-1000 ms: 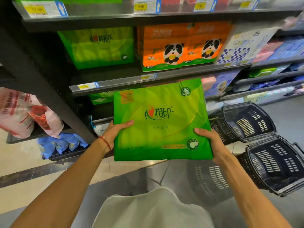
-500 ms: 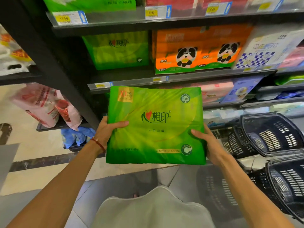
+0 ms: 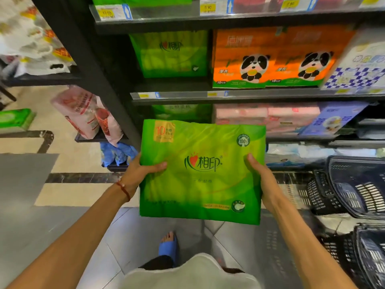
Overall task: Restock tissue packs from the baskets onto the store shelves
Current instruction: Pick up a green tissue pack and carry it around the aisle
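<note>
Since a second ago the green tissue pack has levelled out from a tilt to sit almost square to the camera. The baskets have slid toward the right edge of the view, and a foot in a blue slipper has come into sight below.

At far left, white printed bags hang over a side shelf, with a small green packet lower down. A pink wrapped pack leans at the end of the shelving, with blue bags beneath it.

The left hand, a red string bracelet at its wrist, grips the pack's left edge with the thumb laid across the front and the fingers hidden behind. The pack is held upright in the air, in front of the lower shelf and below the middle shelf rail, not resting on anything. The right hand clasps the right edge the same way, thumb on the front.

Behind, a matching green pack stands on the middle shelf, beside two orange panda packs and a checkered pack. One shelf down are pink packs and a purple pack. At far right, dark plastic baskets stand on the floor.
</note>
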